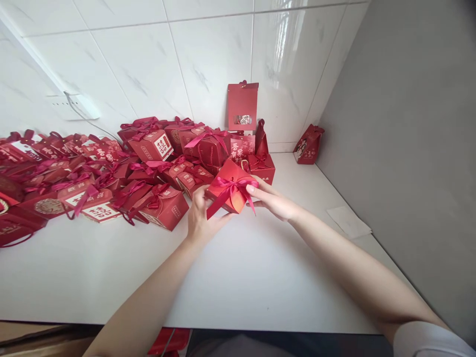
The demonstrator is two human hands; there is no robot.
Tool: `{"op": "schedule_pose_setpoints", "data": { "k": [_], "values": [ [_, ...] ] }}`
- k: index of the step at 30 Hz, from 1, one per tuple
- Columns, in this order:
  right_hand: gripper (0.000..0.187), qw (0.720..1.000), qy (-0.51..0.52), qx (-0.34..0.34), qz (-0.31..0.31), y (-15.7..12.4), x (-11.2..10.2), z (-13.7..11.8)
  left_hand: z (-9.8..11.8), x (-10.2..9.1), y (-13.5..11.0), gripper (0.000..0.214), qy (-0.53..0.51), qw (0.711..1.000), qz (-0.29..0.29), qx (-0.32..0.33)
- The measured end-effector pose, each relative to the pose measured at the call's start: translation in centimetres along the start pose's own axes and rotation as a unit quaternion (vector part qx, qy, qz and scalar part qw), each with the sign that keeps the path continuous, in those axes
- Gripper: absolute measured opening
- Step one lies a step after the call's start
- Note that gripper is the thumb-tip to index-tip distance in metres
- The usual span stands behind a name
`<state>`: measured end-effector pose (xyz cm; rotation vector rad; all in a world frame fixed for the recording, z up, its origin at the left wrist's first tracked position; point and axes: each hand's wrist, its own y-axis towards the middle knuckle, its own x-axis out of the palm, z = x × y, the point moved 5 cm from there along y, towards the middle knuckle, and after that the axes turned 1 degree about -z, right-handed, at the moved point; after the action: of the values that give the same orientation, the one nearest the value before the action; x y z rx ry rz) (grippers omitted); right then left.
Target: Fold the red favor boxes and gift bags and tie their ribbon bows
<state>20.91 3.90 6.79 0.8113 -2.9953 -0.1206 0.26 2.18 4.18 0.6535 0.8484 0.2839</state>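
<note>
A small red gift box point(231, 191) tied with a pink ribbon bow is held between both hands, tilted, just above the white table point(238, 277). My left hand point(201, 215) grips its near left side with the fingers curled round it. On the right side, my right hand point(273, 201) presses the box with thumb and fingers, close to the bow's trailing ends.
Several similar red ribboned boxes point(111, 168) are heaped across the table's back left up to the tiled wall. A red bag point(243, 106) leans on the wall, another point(308, 144) in the far right corner. A white paper slip point(348, 221) lies by the grey wall.
</note>
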Motion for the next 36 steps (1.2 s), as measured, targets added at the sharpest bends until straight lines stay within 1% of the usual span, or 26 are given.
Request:
{"op": "schedule_pose_setpoints", "data": {
  "k": [2,3,4,5,6,7,8,9,10,11,13,14,15,18,19,21,23,24,25,27,29,30,31,33,34,36],
  "values": [
    [0.051,0.999,-0.011,0.030,0.018,0.0,-0.2,0.3,0.1,-0.2,0.3,0.092,-0.013,0.998,-0.054,0.031],
    [0.051,0.998,-0.027,0.046,0.018,0.0,-0.3,0.5,0.1,-0.4,0.5,0.089,-0.037,0.993,-0.099,0.052],
    [0.051,0.997,-0.051,0.065,0.011,0.0,-0.5,0.8,-0.2,-0.4,0.7,0.085,-0.075,0.982,-0.159,0.070],
    [0.050,0.993,-0.077,0.087,-0.004,0.0,-0.6,1.0,-0.5,-0.5,0.9,0.082,-0.122,0.963,-0.225,0.080],
    [0.049,0.989,-0.100,0.110,-0.025,0.0,-0.7,1.4,-0.8,-0.5,0.9,0.081,-0.169,0.939,-0.289,0.081],
    [0.048,0.983,-0.116,0.134,-0.051,-0.1,-0.7,1.7,-1.2,-0.6,1.0,0.082,-0.212,0.914,-0.338,0.074],
    [0.048,0.976,-0.125,0.159,-0.079,-0.2,-0.7,2.0,-1.6,-0.7,1.2,0.084,-0.248,0.895,-0.365,0.060],
    [0.049,0.969,-0.129,0.183,-0.105,-0.3,-0.6,2.3,-1.9,-0.8,1.4,0.087,-0.278,0.886,-0.369,0.043],
    [0.050,0.962,-0.132,0.201,-0.126,-0.5,-0.6,2.5,-2.1,-1.0,1.6,0.088,-0.303,0.887,-0.348,0.023],
    [0.051,0.957,-0.138,0.212,-0.142,-0.7,-0.6,2.6,-2.2,-1.1,1.9,0.086,-0.324,0.892,-0.316,0.006],
    [0.049,0.951,-0.166,0.205,-0.163,-1.0,-0.7,2.1,-1.7,-1.4,2.2,0.072,-0.355,0.899,-0.257,-0.014],
    [0.047,0.949,-0.187,0.189,-0.170,-1.2,-0.8,1.6,-1.1,-1.5,2.2,0.062,-0.364,0.897,-0.250,-0.012],
    [0.045,0.947,-0.213,0.168,-0.174,-1.5,-0.9,0.9,-0.3,-1.5,2.1,0.053,-0.368,0.893,-0.260,-0.006],
    [0.038,0.932,-0.301,0.119,-0.160,-2.4,-1.4,-1.5,1.7,-1.6,1.6,0.034,-0.340,0.881,-0.330,0.011],
    [0.034,0.926,-0.330,0.113,-0.142,-2.7,-1.7,-2.4,2.1,-1.7,1.5,0.030,-0.321,0.880,-0.350,0.012],
    [0.029,0.913,-0.387,0.099,-0.080,-3.2,-2.5,-4.0,2.4,-1.9,1.4,0.024,-0.292,0.880,-0.373,0.011],
    [0.026,0.898,-0.436,0.062,-0.024,-3.7,-3.0,-5.6,2.4,-1.9,1.4,0.021,-0.283,0.879,-0.383,0.010],
    [0.024,0.891,-0.452,0.032,-0.012,-3.9,-2.9,-6.3,2.4,-1.8,1.3,0.020,-0.285,0.878,-0.385,0.008],
    [0.022,0.886,-0.463,-0.001,-0.009,-4.1,-2.6,-6.8,2.3,-1.7,1.3,0.020,-0.289,0.876,-0.385,0.006],
    [0.019,0.880,-0.470,-0.068,-0.025,-4.5,-1.4,-7.5,2.2,-1.5,1.2,0.019,-0.303,0.872,-0.385,0.003],
    [0.020,0.869,-0.475,-0.131,-0.048,-4.7,0.3,-7.7,2.2,-1.3,1.1,0.020,-0.325,0.863,-0.387,-0.003],
    [0.021,0.858,-0.483,-0.161,-0.061,-4.8,1.3,-7.6,2.2,-1.2,1.1,0.021,-0.338,0.857,-0.389,-0.007],
    [0.022,0.844,-0.495,-0.193,-0.073,-4.8,2.5,-7.3,2.2,-1.1,1.0,0.022,-0.351,0.851,-0.390,-0.011],
    [0.021,0.806,-0.529,-0.252,-0.087,-4.9,4.8,-6.5,2.1,-0.8,1.0,0.024,-0.380,0.841,-0.385,-0.023],
    [0.021,0.786,-0.547,-0.276,-0.082,-4.9,5.8,-6.0,2.0,-0.7,1.0,0.026,-0.393,0.836,-0.381,-0.030],
    [0.022,0.753,-0.577,-0.312,-0.049,-4.8,7.5,-4.9,1.8,-0.5,0.9,0.028,-0.415,0.830,-0.369,-0.045]
  ]
}}
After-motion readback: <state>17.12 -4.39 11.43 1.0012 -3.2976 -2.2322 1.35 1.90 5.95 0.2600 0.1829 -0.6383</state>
